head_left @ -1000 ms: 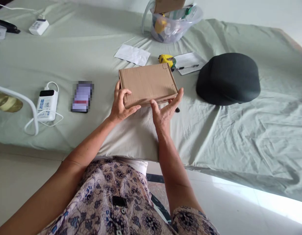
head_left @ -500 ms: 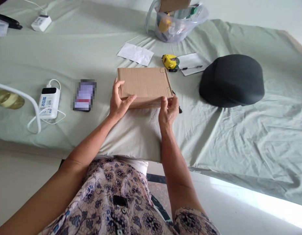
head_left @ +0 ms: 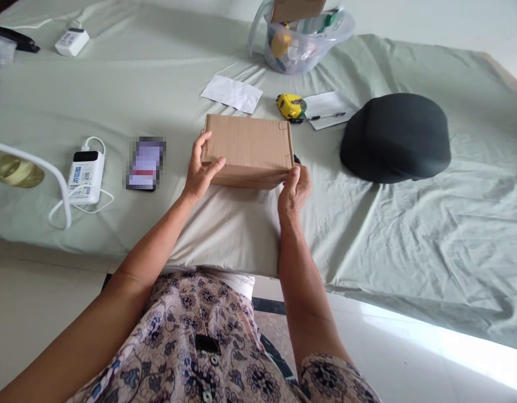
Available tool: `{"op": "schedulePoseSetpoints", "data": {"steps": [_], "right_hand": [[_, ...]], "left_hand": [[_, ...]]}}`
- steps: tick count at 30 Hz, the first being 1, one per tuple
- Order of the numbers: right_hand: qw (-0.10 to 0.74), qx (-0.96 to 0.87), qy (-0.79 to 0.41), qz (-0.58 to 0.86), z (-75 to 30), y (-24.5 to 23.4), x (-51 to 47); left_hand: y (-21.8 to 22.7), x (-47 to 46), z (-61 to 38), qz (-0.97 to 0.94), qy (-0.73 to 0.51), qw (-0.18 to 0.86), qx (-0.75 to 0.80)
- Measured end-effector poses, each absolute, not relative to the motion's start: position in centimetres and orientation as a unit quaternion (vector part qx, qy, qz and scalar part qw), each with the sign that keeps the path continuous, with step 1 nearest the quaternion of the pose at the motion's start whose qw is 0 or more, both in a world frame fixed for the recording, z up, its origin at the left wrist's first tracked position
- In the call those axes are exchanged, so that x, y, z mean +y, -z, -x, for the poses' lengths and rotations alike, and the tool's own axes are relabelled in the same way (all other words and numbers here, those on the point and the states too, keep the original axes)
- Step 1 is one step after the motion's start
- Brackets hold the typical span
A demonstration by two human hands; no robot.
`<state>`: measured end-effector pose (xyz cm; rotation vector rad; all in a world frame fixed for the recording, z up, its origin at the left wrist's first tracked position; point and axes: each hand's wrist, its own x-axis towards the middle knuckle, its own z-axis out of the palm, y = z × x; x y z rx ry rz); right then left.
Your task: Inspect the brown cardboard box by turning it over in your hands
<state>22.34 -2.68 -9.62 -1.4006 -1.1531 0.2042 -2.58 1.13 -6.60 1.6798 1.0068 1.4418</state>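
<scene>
Box: a flat, plain cardboard box (head_left: 249, 146) is held between both hands.
Left hand (head_left: 200, 173): closed on the near-left corner.
Right hand (head_left: 294, 187): pinched on the near-right corner.

Nothing in front of you can be read. The white power bank (head_left: 85, 176) carries a printed label with blue marks, too small to make out. The phone (head_left: 145, 163) beside it has a blurred screen. The smaller white charger (head_left: 71, 42) at the far edge bears a label that is also too small to read. The cardboard box (head_left: 248, 146) shows only a plain brown face, and the sheet of paper (head_left: 328, 106) under the pen shows no legible writing.
</scene>
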Motion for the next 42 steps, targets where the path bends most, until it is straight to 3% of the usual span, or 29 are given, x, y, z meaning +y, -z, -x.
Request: {"op": "schedulePoseSetpoints", "data": {"steps": [17, 25, 42], "right_hand": [[0.627, -0.497, -0.156, 0.579, -23.1, 9.7, -2.2], [0.636, -0.491, -0.227, 0.550, -23.1, 8.8, -2.6], [0.615, -0.482, -0.226, 0.581, -22.8, 8.2, -2.7]], "left_hand": [[7.3, 1.5, 2.8, -0.658, -0.556, 0.344, 0.374], [7.0, 1.5, 3.0, -0.692, -0.569, 0.293, 0.334], [8.0, 1.6, 2.8, -0.688, -0.540, 0.252, 0.414]]}}
